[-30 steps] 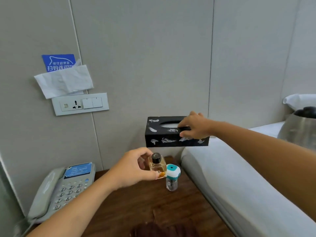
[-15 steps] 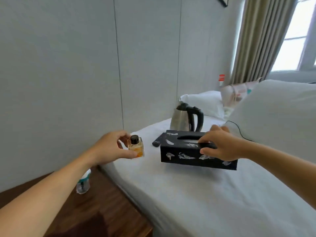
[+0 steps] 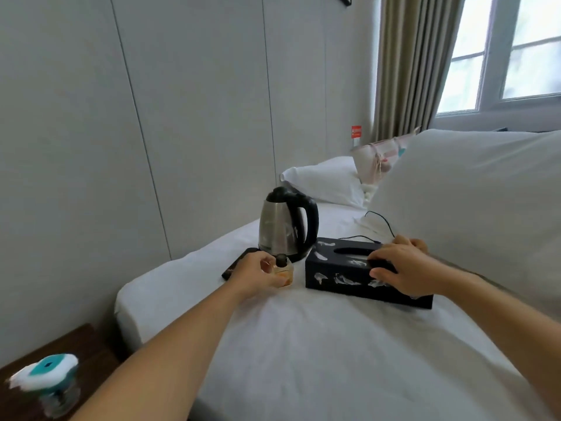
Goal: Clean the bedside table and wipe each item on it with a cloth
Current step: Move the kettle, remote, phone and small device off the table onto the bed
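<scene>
While both arms reach out over the white bed (image 3: 334, 344), the black tissue box (image 3: 343, 276) lies flat on the sheet with its long axis running from near right to far left and its oval slot facing up; pale feather marks dot its near side. Right hand (image 3: 403, 270) rests over the box's right half, its fingers (image 3: 379, 256) curled across the top and the thumb pressed to the near side. Just left of the box a small square perfume bottle (image 3: 283, 271) stands upright, amber liquid low inside, black cap on top; left hand (image 3: 253, 276) pinches it. Behind them stands a steel kettle (image 3: 280, 227), beside a dark remote (image 3: 239, 262). At near left, a teal-lidded jar (image 3: 48, 381) sits blurred on the wooden worktop (image 3: 91, 344).
</scene>
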### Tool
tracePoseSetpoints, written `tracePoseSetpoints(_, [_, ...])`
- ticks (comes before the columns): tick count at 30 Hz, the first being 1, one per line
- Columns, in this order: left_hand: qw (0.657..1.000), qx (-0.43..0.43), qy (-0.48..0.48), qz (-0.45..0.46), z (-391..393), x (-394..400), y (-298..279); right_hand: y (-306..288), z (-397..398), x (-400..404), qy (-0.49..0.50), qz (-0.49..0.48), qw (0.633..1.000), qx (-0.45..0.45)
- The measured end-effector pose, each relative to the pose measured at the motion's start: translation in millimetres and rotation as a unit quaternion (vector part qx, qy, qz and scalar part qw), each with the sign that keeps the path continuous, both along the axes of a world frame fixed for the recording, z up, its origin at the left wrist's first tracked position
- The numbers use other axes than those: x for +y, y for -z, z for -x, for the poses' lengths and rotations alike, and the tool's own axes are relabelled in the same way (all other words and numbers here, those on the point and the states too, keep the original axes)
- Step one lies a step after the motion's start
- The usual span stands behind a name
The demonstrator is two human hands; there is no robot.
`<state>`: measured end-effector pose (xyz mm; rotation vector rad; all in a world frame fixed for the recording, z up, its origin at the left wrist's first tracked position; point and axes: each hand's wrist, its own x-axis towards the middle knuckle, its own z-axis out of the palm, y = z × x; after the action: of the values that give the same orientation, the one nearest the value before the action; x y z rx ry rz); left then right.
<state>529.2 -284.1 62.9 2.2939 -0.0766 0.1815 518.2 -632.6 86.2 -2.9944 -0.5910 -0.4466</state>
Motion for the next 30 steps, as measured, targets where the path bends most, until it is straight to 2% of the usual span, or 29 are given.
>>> tracePoseSetpoints(5, [0.999, -0.012, -0.034, -0.003, -27.4, -9.3, 7.1, 1.9, -17.6, 5.0, -0.012, -0.006, 1.0, 0.004])
tracePoseSetpoints(9, [0.999, -0.025, -0.046, -0.005, -36.3, -12.8, 13.5, 0.4, -18.5, 6.4, 0.013, 0.026, 1.0, 0.009])
tracePoseSetpoints(13, [0.999, -0.031, -0.021, 0.0, -23.3, -3.4, 12.4, -2.8, -10.6, 15.2, 0.06, 0.072, 0.995, 0.015])
tracePoseSetpoints(16, [0.999, -0.041, -0.017, -0.006, -5.1, 15.6, 4.3, -11.0, 3.4, 35.0, 0.062, 0.063, 0.996, -0.025])
tracePoseSetpoints(18, [0.999, -0.047, -0.015, -0.009, 11.9, 32.6, -2.7, -17.8, 15.7, 60.6, 0.012, 0.02, 0.998, -0.056])
tracePoseSetpoints(21, [0.998, -0.053, -0.015, -0.021, 46.2, 61.7, -15.1, -22.5, 36.5, 111.9, -0.085, -0.031, 0.995, -0.05])
tracePoseSetpoints(26, [0.993, -0.065, -0.064, -0.069, 120.2, 133.7, -35.2, -13.0, 65.8, 208.4, -0.211, -0.079, 0.974, 0.027])
tracePoseSetpoints(30, [0.984, -0.046, -0.122, -0.118, 192.8, 207.5, -40.3, 4.2, 93.9, 295.8, -0.294, -0.109, 0.944, 0.105])
